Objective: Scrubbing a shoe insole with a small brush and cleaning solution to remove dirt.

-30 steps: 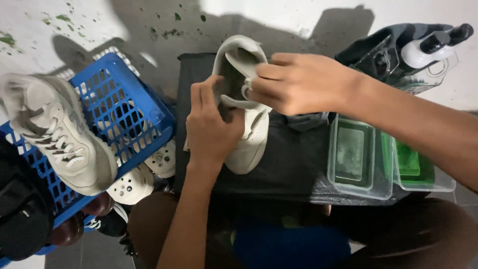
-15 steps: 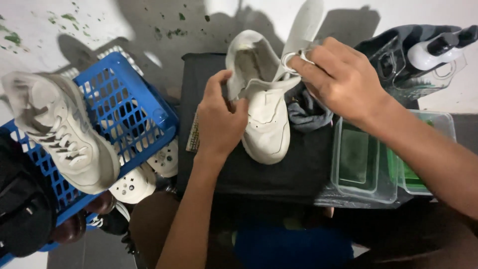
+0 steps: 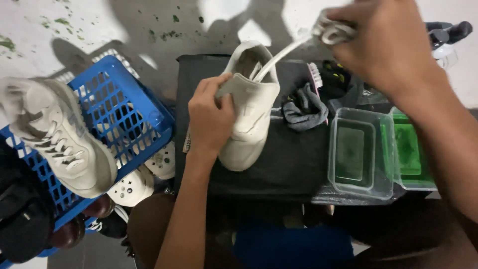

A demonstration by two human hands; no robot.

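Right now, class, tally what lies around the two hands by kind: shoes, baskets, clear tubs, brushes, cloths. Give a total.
Shoes: 2 (white shoe under the left hand; grey sneaker)
Baskets: 1 (blue basket)
Clear tubs: 2 (clear tub; green tub)
Brushes: 1 (pink brush)
Cloths: 1 (grey cloth)
Total: 7

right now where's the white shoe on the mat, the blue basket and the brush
white shoe (image 3: 249,124), head view, on the side of its upper below the left hand
blue basket (image 3: 127,112), head view, on its perforated right wall
brush (image 3: 314,78), head view, on its pink back beside the grey cloth
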